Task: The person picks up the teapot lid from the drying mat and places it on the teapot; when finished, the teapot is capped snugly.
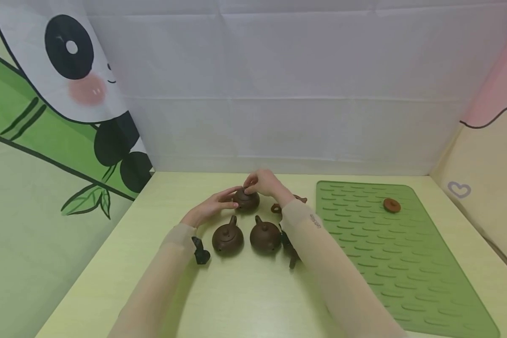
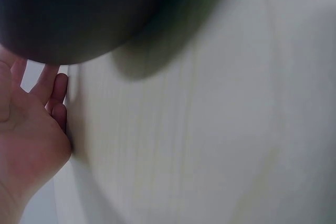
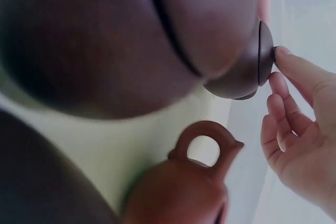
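Note:
At the back middle of the table, in the head view, my left hand point(image 1: 211, 205) steadies a dark brown teapot point(image 1: 247, 203), thumb on its near side and fingers reaching round the far side. My right hand point(image 1: 264, 183) pinches the knob on top of that teapot's lid. In the right wrist view, finger and thumb meet at the knob, and the lid point(image 3: 266, 56) sits on the pot with a thin seam. Only part of my left hand point(image 2: 34, 124) appears in the left wrist view, beneath a large blurred dark shape.
Two dark teapots, one left point(image 1: 228, 239) and one right point(image 1: 265, 238), stand nearer me. A reddish-brown teapot point(image 3: 178, 187) and another dark one point(image 1: 293, 257) are partly behind my right arm. A green mat point(image 1: 388, 263) carries a small reddish-brown lid point(image 1: 392, 205).

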`<state>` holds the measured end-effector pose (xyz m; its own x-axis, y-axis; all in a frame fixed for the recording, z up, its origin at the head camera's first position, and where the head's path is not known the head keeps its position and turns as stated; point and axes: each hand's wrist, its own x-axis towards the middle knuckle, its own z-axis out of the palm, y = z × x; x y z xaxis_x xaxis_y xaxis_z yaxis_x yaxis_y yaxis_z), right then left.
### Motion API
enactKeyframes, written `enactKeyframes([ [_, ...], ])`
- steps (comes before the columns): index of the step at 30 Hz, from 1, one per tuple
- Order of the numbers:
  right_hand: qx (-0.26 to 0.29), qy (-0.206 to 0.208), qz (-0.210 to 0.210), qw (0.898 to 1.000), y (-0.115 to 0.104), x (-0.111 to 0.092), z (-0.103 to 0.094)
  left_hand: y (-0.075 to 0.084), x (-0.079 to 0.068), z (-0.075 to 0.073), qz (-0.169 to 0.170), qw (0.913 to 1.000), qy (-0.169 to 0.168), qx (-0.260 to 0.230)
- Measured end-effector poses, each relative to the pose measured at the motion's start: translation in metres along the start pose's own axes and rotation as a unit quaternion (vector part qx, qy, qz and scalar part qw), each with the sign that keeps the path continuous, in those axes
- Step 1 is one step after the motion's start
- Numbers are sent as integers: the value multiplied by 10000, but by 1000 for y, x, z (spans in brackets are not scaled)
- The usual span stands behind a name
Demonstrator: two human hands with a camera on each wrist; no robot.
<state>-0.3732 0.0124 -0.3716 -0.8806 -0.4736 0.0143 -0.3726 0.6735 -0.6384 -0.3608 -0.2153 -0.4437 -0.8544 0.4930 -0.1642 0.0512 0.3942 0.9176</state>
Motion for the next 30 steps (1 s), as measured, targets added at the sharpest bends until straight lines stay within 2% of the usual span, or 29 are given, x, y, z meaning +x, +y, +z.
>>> enactKeyframes([
  [7,492,167,-22,9986,7,-3,5,1,0,-2,22,10000,-22,-12],
  [16,411,367,-282,9981,16,-7,9,3,1,2,-4,10000,-37,5],
  [23,429,476,-331,9974,23,-7,13,4,2,2,-73,9999,-68,34],
  [26,513,351,-306,9976,20,-9,10,3,2,1,-65,9999,-102,90],
  [30,486,-149,-307,9982,11,-13,-4,3,-1,-1,-112,9998,-70,149],
])
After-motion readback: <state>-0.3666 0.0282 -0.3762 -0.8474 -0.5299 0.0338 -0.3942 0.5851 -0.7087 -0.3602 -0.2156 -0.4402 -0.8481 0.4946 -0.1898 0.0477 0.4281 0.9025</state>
